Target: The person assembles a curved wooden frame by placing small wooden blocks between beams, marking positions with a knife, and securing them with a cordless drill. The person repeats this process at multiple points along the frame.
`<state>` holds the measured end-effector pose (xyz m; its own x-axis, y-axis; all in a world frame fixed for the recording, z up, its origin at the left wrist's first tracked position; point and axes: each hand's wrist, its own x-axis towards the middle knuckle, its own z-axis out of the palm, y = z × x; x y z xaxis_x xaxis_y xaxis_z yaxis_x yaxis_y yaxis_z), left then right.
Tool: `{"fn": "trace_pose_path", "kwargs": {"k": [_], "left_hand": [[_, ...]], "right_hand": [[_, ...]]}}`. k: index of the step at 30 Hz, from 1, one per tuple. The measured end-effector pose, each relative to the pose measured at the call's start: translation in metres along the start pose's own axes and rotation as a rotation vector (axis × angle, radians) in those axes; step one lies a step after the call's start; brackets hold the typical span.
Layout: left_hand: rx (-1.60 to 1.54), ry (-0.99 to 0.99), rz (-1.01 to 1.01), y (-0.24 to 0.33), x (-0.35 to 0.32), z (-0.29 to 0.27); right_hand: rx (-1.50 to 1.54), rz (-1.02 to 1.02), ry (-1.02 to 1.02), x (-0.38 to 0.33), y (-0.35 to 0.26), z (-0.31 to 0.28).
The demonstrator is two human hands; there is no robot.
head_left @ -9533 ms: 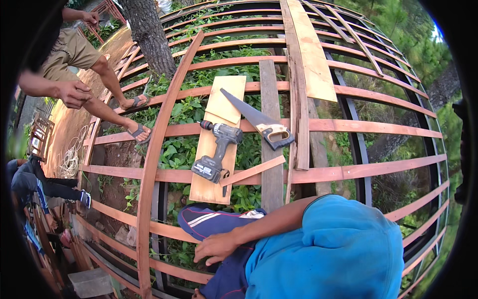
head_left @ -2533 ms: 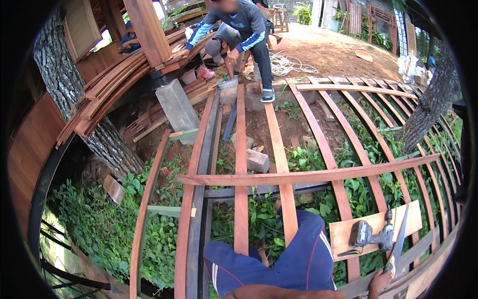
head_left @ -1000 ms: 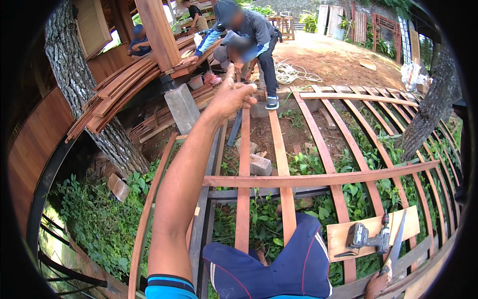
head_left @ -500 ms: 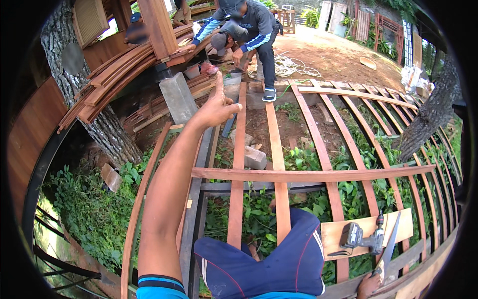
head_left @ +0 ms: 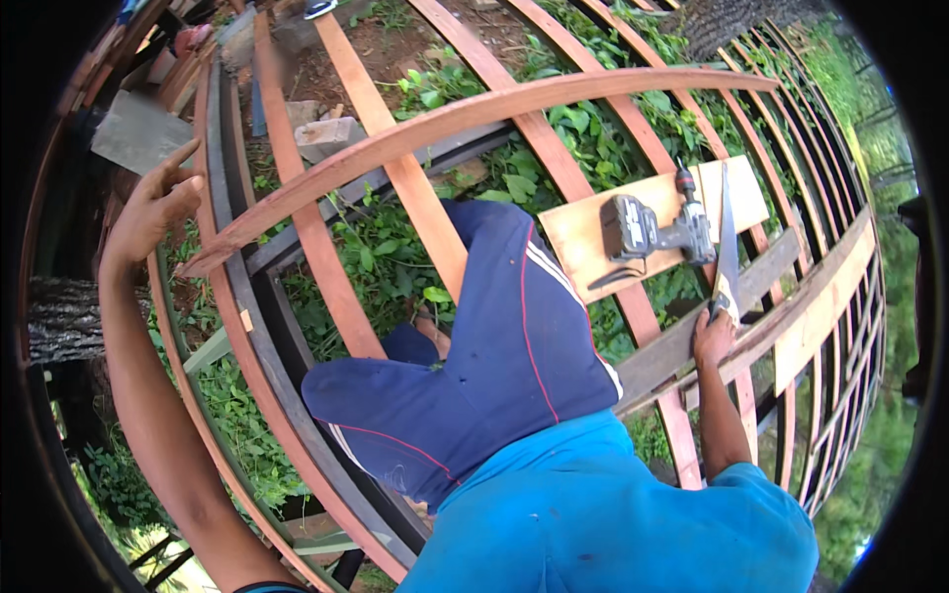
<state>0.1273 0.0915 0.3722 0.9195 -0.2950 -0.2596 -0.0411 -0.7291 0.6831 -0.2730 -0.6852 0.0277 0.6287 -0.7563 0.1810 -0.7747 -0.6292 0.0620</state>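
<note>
“Three things close together between two and three o'clock. Made up of what?”

“Of a saw (head_left: 729, 242), a cordless drill (head_left: 675, 235) and, partly beneath both, a pale board (head_left: 573, 232). Blade across the board's far end, tip toward twelve, just beside the drill.”

“And the grip?”

“Wrapped round the saw's handle, just past three o'clock, in the case of the right hand (head_left: 714, 338). Nothing seen in the left hand (head_left: 148, 217): raised between nine and ten, index finger outstretched, thumb apart from it, other fingers hard to make out.”

“Blocked by what, in between?”

“By blue trousers (head_left: 494, 336) first, knees spread about the middle; then by a long red-brown batten (head_left: 474, 111), laid over the slats (head_left: 427, 217) from nine o'clock to nearly two. Underneath, green leaves (head_left: 534, 168).”

“And farther out?”

“Toward ten, near the left fingertip, a grey slab (head_left: 138, 133), depth hard to judge. Between ten and eleven, a pale block (head_left: 329, 138). At eleven, right by the rim, a shoe (head_left: 319, 8) at the end of a slat. At half past one, a tree trunk (head_left: 732, 28); at nine, a second trunk (head_left: 64, 321), beyond the left forearm (head_left: 148, 395). Toward three, under the saw's handle, a weathered grey plank (head_left: 657, 351), and outside that a lighter panel (head_left: 820, 311).”
</note>
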Motion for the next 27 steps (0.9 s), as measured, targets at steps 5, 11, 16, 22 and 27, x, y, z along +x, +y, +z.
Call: {"fn": "trace_pose_path", "kwargs": {"k": [5, 11, 16, 22, 27], "left_hand": [[-0.159, 0.013, -0.295, -0.151, -0.063, 0.044], [-0.673, 0.574, -0.658, -0.325, -0.209, 0.115], [-0.514, 1.405, -0.877, -0.387, -0.268, 0.213], [-0.397, 1.45, -0.797, -0.348, -0.318, 0.315], [-0.545, 1.31, -0.657, -0.301, -0.348, 0.317]], "right_hand": [[0.231, -0.044, 0.054, 0.002, 0.005, -0.016], [0.936, 0.0, -0.004, -0.012, -0.052, -0.059], [1.859, 0.677, -0.798, 0.021, -0.135, -0.012], [2.002, 0.913, -0.793, 0.074, -0.148, 0.053], [1.911, 0.903, -0.67, 0.127, -0.133, 0.066]]}}
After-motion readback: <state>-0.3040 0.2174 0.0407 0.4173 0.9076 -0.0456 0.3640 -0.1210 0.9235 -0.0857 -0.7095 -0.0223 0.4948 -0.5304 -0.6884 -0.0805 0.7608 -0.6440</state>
